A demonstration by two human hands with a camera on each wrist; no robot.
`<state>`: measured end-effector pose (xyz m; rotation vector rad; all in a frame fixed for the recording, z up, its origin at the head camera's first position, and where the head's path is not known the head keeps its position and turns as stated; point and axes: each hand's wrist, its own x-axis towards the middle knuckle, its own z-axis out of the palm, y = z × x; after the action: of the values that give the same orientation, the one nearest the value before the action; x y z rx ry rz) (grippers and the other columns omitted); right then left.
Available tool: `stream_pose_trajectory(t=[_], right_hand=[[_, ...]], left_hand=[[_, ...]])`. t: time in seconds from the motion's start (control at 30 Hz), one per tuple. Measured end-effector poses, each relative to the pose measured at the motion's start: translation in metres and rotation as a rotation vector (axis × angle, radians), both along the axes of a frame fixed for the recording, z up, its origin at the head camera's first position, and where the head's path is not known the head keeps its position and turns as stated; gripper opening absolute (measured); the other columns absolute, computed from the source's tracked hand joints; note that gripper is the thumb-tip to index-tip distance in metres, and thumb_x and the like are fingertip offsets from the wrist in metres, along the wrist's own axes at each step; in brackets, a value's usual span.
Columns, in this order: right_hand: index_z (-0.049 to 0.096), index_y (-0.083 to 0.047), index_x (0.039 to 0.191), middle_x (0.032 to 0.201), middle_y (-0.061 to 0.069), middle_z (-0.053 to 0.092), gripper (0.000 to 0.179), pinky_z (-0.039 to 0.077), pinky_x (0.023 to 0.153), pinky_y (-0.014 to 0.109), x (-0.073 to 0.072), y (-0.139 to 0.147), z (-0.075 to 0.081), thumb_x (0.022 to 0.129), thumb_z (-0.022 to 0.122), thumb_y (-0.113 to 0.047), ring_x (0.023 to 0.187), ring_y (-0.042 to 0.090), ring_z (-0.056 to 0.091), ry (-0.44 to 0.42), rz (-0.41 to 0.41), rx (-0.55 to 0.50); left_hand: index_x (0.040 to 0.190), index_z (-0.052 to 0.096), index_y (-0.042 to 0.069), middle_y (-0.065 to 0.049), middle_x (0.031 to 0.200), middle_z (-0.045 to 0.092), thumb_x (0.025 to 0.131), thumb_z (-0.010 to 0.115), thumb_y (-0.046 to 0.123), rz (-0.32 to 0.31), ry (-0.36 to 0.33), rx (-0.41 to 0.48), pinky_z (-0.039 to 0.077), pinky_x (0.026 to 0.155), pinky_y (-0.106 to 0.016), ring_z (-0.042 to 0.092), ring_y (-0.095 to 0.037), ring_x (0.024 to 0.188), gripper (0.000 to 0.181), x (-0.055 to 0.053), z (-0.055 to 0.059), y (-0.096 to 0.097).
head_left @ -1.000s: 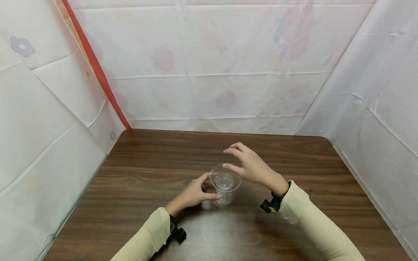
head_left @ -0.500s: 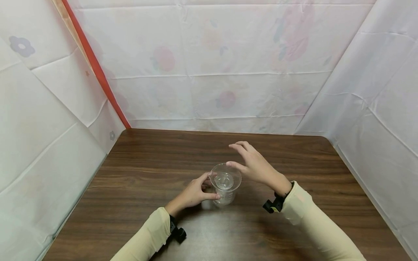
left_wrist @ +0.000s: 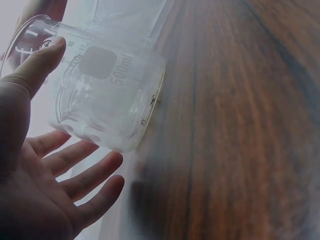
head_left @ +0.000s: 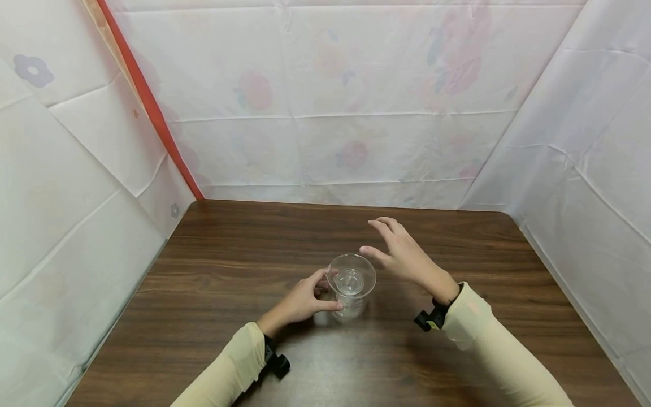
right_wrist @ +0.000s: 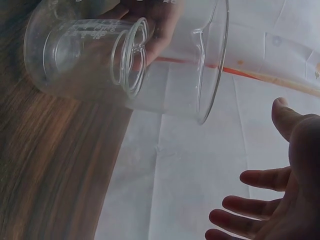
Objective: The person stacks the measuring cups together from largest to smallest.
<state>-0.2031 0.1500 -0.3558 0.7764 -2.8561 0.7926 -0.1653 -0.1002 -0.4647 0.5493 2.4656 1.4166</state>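
A clear glass beaker [head_left: 353,310] stands upright on the table, and its wall reads 500ml in the left wrist view. Smaller glass beakers [head_left: 350,282] are nested inside it; how many is hard to tell through the glass. My left hand [head_left: 301,299] holds the large beaker from its left side, thumb on the near wall and fingers round the far side. To the right of the rim, my right hand [head_left: 407,257] is raised with its fingers spread and holds nothing. The right wrist view shows a gap between this hand and the rim.
The brown wood-grain table [head_left: 224,254] reaches back to a white patterned cloth [head_left: 305,152]. Similar cloth hangs along the left and right sides. A red strip [head_left: 152,107] runs down the left rear corner. Each wrist wears a small black camera.
My right hand has drawn away from the beaker's rim, to the right and slightly toward the back. The left hand and the beakers stay where they were.
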Motion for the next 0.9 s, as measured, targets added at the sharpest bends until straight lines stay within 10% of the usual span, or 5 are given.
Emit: stream_pose_trajectory(t=[0.9], right_hand=[[0.038, -0.003, 0.147, 0.15, 0.027, 0.035, 0.074, 0.034, 0.108, 0.063, -0.009, 0.009, -0.016, 0.093, 0.061, -0.047, 0.136, 0.047, 0.036, -0.062, -0.083, 0.056]], left_hand=[[0.145, 0.04, 0.015, -0.009, 0.136, 0.057, 0.081, 0.079, 0.038, -0.051, 0.053, -0.02, 0.05, 0.098, -0.047, 0.059, -0.027, 0.12, 0.079, 0.001, 0.001, -0.005]])
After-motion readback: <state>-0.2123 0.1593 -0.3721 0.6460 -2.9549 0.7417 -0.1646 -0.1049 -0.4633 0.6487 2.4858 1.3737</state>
